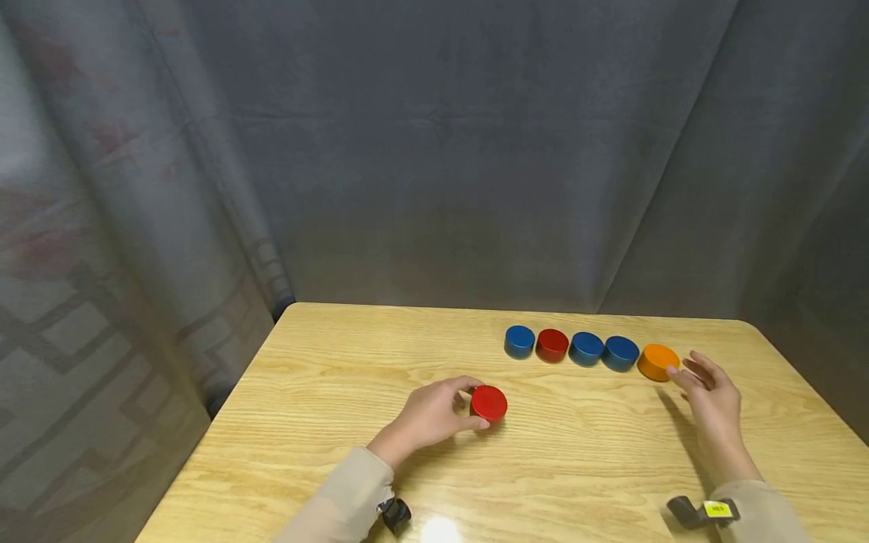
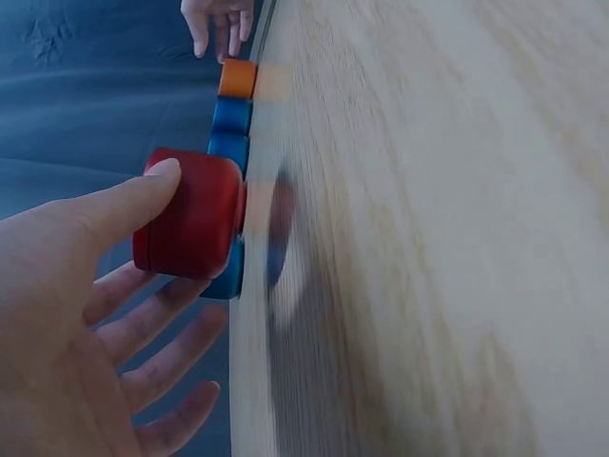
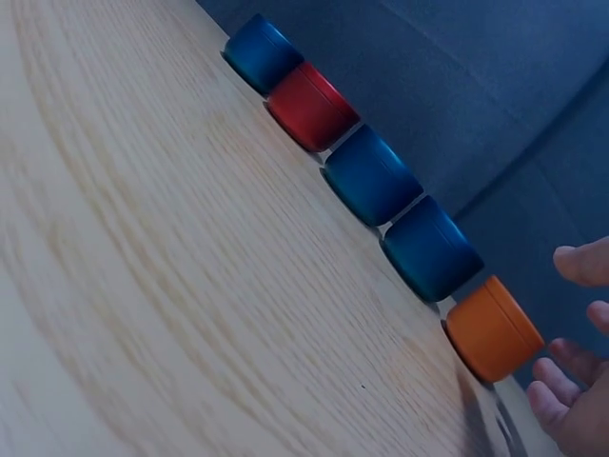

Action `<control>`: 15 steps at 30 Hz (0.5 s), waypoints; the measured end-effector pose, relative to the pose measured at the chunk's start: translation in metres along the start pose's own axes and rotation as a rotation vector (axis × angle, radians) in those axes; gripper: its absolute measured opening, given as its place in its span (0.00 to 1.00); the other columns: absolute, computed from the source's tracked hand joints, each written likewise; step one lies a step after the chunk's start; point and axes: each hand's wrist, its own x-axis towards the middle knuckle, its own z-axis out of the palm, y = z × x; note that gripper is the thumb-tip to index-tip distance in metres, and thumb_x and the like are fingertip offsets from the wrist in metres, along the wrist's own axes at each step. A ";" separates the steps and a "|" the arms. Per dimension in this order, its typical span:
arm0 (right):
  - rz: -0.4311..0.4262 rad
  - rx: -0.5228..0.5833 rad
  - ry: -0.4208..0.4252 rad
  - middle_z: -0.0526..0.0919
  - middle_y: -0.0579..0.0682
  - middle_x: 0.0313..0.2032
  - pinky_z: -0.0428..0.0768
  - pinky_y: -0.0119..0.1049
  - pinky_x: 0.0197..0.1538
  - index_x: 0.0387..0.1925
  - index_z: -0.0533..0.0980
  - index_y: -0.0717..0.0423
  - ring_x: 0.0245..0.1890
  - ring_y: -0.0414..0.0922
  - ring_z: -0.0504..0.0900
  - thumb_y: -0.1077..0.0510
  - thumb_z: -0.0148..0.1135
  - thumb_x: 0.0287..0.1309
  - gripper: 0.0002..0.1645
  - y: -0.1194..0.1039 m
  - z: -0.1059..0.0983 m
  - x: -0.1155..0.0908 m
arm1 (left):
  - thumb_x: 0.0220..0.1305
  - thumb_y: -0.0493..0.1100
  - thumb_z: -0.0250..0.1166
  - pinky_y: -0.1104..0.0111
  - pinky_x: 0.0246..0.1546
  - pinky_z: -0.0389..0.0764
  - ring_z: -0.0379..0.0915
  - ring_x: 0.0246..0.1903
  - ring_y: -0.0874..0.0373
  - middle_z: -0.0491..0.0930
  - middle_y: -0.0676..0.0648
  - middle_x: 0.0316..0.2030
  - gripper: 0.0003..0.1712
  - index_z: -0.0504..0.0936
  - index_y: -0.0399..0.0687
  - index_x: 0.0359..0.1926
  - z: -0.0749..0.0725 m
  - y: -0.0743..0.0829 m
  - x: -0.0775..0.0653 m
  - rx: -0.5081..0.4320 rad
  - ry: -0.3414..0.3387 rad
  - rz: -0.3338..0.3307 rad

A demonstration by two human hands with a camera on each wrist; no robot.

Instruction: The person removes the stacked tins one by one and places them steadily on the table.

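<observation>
My left hand [image 1: 431,413] pinches a red round tin [image 1: 489,403] between thumb and fingers. In the left wrist view, this tin [image 2: 195,214] is held just above the table, with its shadow beside it. My right hand [image 1: 716,403] is at the right end of a row of tins, nearest to an orange tin [image 1: 658,362]. Its fingers are spread and relaxed with nothing between them. In the right wrist view, the fingertips [image 3: 544,405] lie close beside the orange tin [image 3: 495,328]; contact cannot be made out.
Left of the orange tin, the row continues with two blue tins [image 1: 621,354], a red tin [image 1: 552,345] and another blue tin [image 1: 519,342]. They stand near the back of the wooden table [image 1: 305,377]. Grey curtains [image 1: 434,151] hang behind it and at the sides.
</observation>
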 end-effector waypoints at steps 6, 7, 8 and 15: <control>-0.005 0.046 -0.001 0.64 0.47 0.69 0.70 0.15 0.43 0.77 0.54 0.48 0.50 0.29 0.69 0.48 0.61 0.67 0.43 -0.002 0.000 0.000 | 0.52 0.60 0.75 0.66 0.37 0.75 0.77 0.40 0.65 0.83 0.60 0.41 0.34 0.79 0.60 0.60 -0.002 0.001 0.008 0.004 0.028 -0.003; -0.007 0.056 -0.002 0.65 0.46 0.68 0.70 0.15 0.42 0.77 0.54 0.49 0.50 0.29 0.69 0.48 0.62 0.67 0.43 -0.002 0.000 0.000 | 0.53 0.61 0.75 0.66 0.37 0.75 0.77 0.41 0.65 0.83 0.60 0.41 0.34 0.79 0.60 0.60 -0.002 0.001 0.010 0.006 0.035 -0.002; -0.007 0.078 -0.002 0.66 0.46 0.67 0.70 0.15 0.42 0.77 0.54 0.49 0.49 0.29 0.69 0.49 0.62 0.66 0.44 -0.002 0.000 0.001 | 0.53 0.61 0.75 0.67 0.36 0.75 0.77 0.41 0.64 0.83 0.60 0.42 0.33 0.79 0.60 0.60 -0.002 0.001 0.011 0.008 0.043 0.001; 0.012 0.094 0.003 0.69 0.44 0.62 0.72 0.14 0.39 0.76 0.55 0.50 0.45 0.27 0.70 0.50 0.64 0.66 0.44 -0.002 0.000 0.000 | 0.54 0.61 0.74 0.64 0.38 0.76 0.78 0.43 0.62 0.83 0.57 0.45 0.33 0.79 0.59 0.60 -0.004 0.000 0.021 0.015 0.086 -0.018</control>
